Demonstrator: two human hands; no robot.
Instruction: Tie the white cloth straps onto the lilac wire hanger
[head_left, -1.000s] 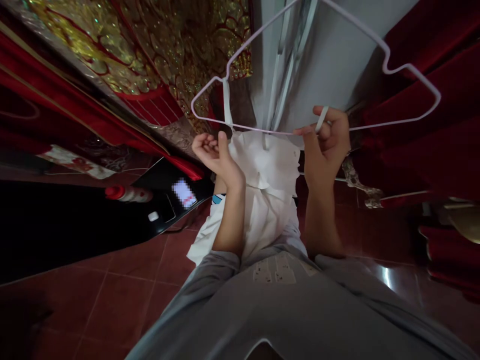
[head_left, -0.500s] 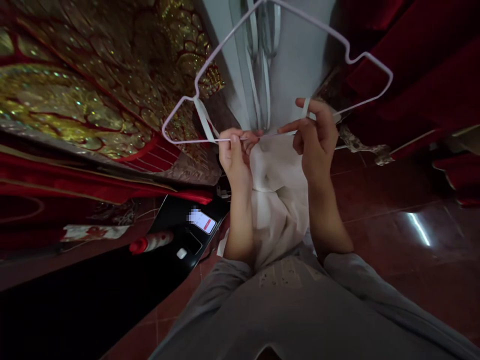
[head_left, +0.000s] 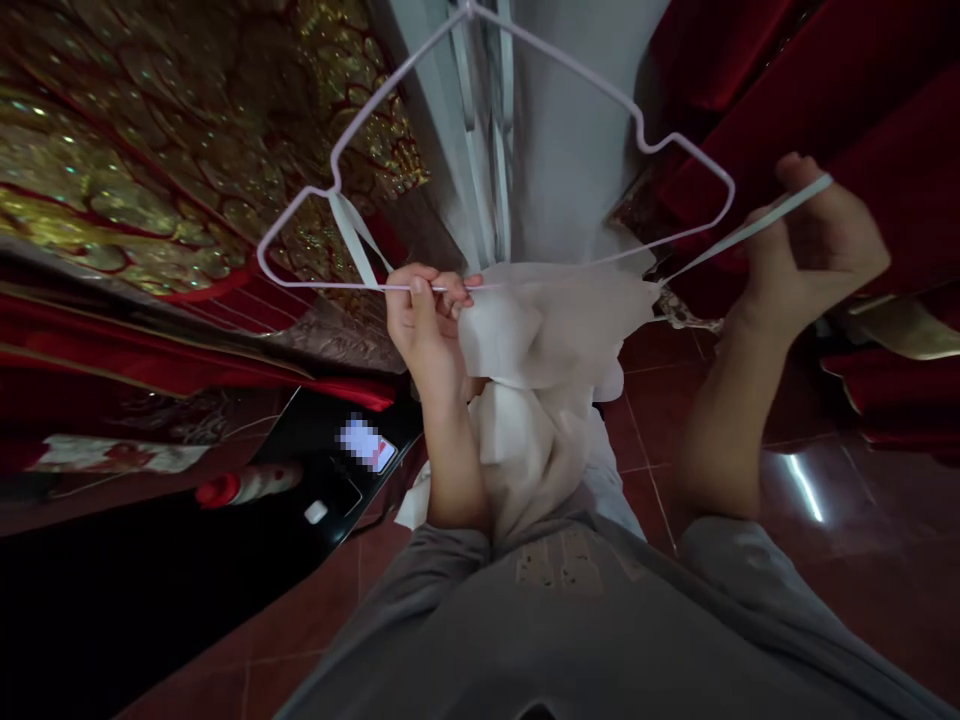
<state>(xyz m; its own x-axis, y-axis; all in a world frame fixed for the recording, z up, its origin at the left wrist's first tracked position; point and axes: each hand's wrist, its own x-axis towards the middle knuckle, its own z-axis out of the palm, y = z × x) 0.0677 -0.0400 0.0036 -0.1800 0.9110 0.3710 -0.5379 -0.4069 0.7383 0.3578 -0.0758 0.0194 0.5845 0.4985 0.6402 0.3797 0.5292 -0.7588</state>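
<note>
A pale lilac clothes hanger (head_left: pixel 555 48) spans the upper middle, with my left hand (head_left: pixel 426 315) closed round its bottom bar. Beside that hand, a white strap (head_left: pixel 352 235) loops over the hanger's left shoulder notch. My right hand (head_left: pixel 817 245) is out to the right, apart from the hanger. A second white strap (head_left: pixel 750 232) is drawn taut from the garment to its fingers. Below the bar hangs a cream-white garment (head_left: pixel 559 325), its folds falling against my front. The fingertips of my left hand partly sink into its top edge.
Gold-sequined red cloth (head_left: pixel 67 190) hangs at left, dark red cloth (head_left: pixel 720 80) at right. On a black tabletop (head_left: pixel 247 560) lie a lit phone (head_left: pixel 367 443), a small white case (head_left: pixel 316 512) and a red-capped bottle (head_left: pixel 251 485). Red tiles (head_left: pixel 660 410) cover the floor.
My right hand has moved from the hanger bar far to the right, stretching the strap out. The hanger and my left hand have shifted left in view, still together.
</note>
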